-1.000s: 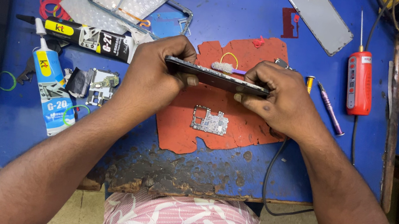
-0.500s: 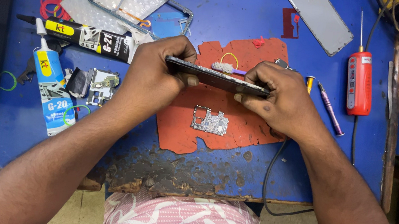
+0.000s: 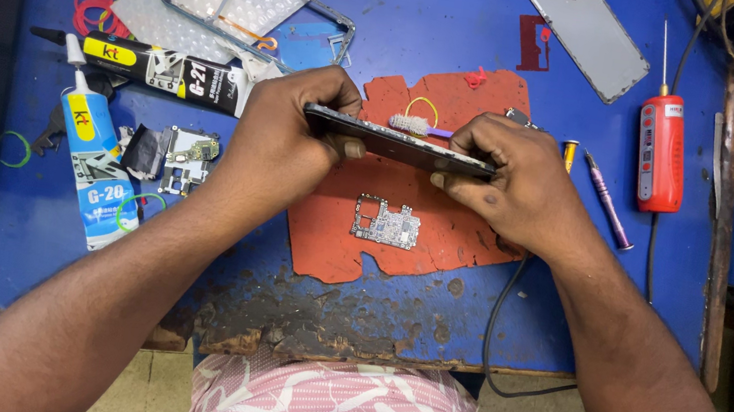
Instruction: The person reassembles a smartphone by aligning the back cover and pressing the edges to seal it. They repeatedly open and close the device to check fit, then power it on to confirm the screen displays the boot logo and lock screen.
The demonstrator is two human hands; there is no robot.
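Hands, left (image 3: 287, 134) and right (image 3: 512, 183), clamp your phone (image 3: 399, 144) at nine and three; thin, likely fragile, so hold its edges.

Both forearms reach forward and angle inward. The left hand (image 3: 287, 134) curls in a closed grip, thumb pressed underneath. The right hand (image 3: 512, 178) mirrors it, fingers bent, knuckles up.

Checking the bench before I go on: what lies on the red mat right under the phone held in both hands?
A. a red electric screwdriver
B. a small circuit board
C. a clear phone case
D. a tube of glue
B: the small circuit board lies on the red mat just below the phone that the left hand and right hand hold edge-up.
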